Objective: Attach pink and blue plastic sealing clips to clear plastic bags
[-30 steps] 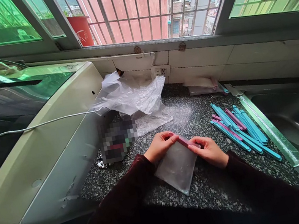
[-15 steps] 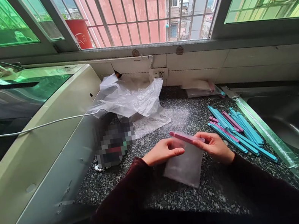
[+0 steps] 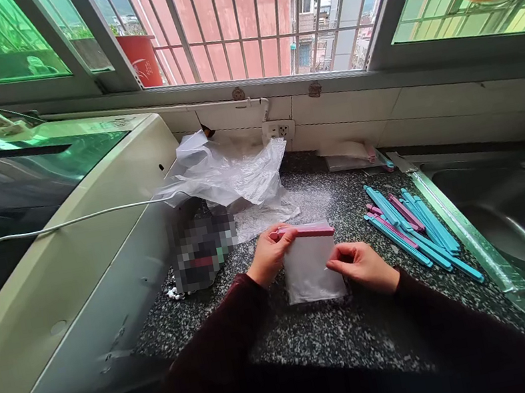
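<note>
A small clear plastic bag (image 3: 312, 272) hangs over the counter, a pink bag clip (image 3: 315, 231) running across its top edge. My left hand (image 3: 271, 253) is closed on the clip's left end, thumb in front. At the bag's right edge my right hand (image 3: 364, 268) is closed in a pinch on the plastic, below the clip. To the right of that hand lies a loose pile of several blue bag clips (image 3: 432, 221) with a few pink clips (image 3: 406, 214) among them.
Crumpled plastic bags (image 3: 237, 170) lie behind the left hand, beside a blurred dark object (image 3: 204, 251). A pale appliance (image 3: 114, 250) with a white cable bounds the left. On the right is a metal sink (image 3: 513, 206). A flat packet (image 3: 347, 160) rests by the wall.
The clip and bag have turned from slanting to nearly level, facing me. My left hand has moved onto the clip's left end; my right hand has gone from the clip down to the bag's edge.
</note>
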The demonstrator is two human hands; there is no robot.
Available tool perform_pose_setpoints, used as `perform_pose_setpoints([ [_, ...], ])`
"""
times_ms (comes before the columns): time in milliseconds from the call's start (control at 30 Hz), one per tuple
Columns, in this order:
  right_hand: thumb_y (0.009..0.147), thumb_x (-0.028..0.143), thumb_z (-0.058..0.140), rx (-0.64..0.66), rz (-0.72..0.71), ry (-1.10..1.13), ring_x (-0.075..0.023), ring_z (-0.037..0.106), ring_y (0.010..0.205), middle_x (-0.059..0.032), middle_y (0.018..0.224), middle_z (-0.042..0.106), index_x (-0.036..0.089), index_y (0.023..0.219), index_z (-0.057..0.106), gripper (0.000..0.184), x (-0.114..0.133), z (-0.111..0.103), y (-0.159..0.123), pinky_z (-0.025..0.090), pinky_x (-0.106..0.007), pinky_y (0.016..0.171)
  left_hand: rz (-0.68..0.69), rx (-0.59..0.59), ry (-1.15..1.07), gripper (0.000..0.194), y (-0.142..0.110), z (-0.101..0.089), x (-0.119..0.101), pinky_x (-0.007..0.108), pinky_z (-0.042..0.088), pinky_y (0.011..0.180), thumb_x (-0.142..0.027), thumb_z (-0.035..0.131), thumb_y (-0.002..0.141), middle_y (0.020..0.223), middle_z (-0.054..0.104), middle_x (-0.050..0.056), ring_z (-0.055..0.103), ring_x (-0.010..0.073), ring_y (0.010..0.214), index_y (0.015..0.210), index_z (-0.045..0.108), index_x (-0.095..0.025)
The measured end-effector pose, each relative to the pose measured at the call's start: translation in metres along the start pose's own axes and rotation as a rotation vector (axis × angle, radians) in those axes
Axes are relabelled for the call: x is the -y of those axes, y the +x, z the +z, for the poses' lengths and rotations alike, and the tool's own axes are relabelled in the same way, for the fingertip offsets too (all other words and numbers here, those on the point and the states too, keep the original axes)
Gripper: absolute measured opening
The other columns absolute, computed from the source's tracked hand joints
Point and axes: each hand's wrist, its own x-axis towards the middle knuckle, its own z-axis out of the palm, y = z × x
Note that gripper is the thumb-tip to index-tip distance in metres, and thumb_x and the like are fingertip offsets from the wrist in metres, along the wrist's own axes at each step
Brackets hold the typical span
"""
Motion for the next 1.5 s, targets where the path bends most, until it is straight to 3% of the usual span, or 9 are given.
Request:
perform_pose_setpoints([
  [133,0.074,0.038,0.062,-0.269,-0.188,-0.244,-0.0127,0.051,0.058,-0.0028,0.073,0.060,0.016,0.093,0.058,0.029,-0.002,-0.010,0.000,0.043,-0.026,0.054,-0.013,0.147,0.088,0.041,-0.003,0.004,-0.003,0.020,0.026,0.050,-0.052,0.067,0.062,0.057,0.044,-0.004,0.035,0.0067,0.053,0.071,0.055,-0.013],
  [300,0.081,0.028,0.056,-0.290,-0.429,-0.623,-0.0172,0.054,0.073,-0.0048,0.074,0.061,0.019,0.077,0.059,0.010,0.001,-0.014,-0.002,0.043,-0.028,0.065,-0.022,0.221,0.142,0.041,-0.006,0.009,0.003,0.020,0.028,0.051,-0.053,0.065,0.064,0.058,0.045,-0.004,0.037,0.0072,0.053,0.073,0.055,-0.013],
  [500,0.083,0.025,0.051,-0.273,-0.419,-0.854,-0.0162,0.050,0.068,-0.0051,0.069,0.057,0.016,0.072,0.060,0.017,0.010,-0.019,-0.003,0.038,-0.025,0.062,-0.074,0.243,0.087,0.045,0.002,0.014,0.003,0.023,0.040,0.064,-0.053,0.065,0.064,0.076,0.060,0.003,0.052,0.0131,0.070,0.083,0.060,-0.012],
  [667,0.083,0.027,0.049,-0.346,-0.335,-0.911,-0.0157,0.052,0.066,-0.0059,0.070,0.060,0.016,0.073,0.062,0.020,0.010,-0.077,0.023,0.036,-0.025,0.062,-0.257,0.477,0.008,0.036,0.026,0.028,-0.002,0.023,0.043,0.060,-0.038,0.070,0.064,0.078,0.064,0.005,0.057,0.0125,0.067,0.086,0.061,-0.011],
  [900,0.079,0.033,0.051,-0.341,0.315,-1.010,-0.0191,0.060,0.069,-0.0086,0.070,0.067,0.015,0.070,0.065,0.025,-0.028,-0.150,0.091,0.036,-0.026,0.061,-0.285,0.088,0.162,0.006,0.108,0.090,0.015,0.016,0.032,0.041,-0.011,0.053,0.074,0.058,0.057,-0.001,0.048,0.0046,0.041,0.068,0.052,-0.012],
  [1033,0.079,0.031,0.050,-0.364,0.429,-1.022,-0.0227,0.063,0.074,-0.0138,0.076,0.069,0.012,0.076,0.069,0.027,-0.053,-0.171,0.130,0.038,-0.026,0.060,-0.219,-0.072,0.173,0.015,0.170,0.128,0.020,0.016,0.033,0.041,-0.013,0.046,0.080,0.066,0.059,0.000,0.047,0.0039,0.040,0.093,0.054,-0.011],
  [1200,0.081,0.029,0.046,-0.390,0.555,-1.030,-0.0261,0.065,0.085,-0.0199,0.089,0.069,0.007,0.088,0.070,0.034,-0.074,-0.190,0.173,0.042,-0.026,0.063,0.014,-0.203,0.257,0.058,0.219,0.154,0.041,0.023,0.046,0.061,-0.025,0.049,0.083,0.093,0.061,0.005,0.059,0.0101,0.062,0.135,0.025,-0.019],
  [1300,0.081,0.030,0.045,-0.376,0.614,-1.029,-0.0275,0.065,0.088,-0.0225,0.092,0.068,0.004,0.093,0.069,0.037,-0.086,-0.195,0.191,0.045,-0.028,0.066,0.219,-0.192,0.449,0.062,0.230,0.158,0.060,0.030,0.046,0.080,-0.020,0.056,0.077,0.103,0.059,0.008,0.059,0.0164,0.083,0.135,0.032,-0.019],
  [1500,0.082,0.042,0.045,-0.309,0.648,-1.050,-0.0308,0.063,0.093,-0.0249,0.099,0.065,0.004,0.099,0.067,0.048,-0.095,-0.193,0.199,0.047,-0.033,0.070,0.244,-0.202,0.527,0.047,0.234,0.154,0.076,0.033,0.044,0.087,-0.014,0.056,0.073,0.102,0.055,0.010,0.056,0.0189,0.089,0.119,0.050,-0.015],
])
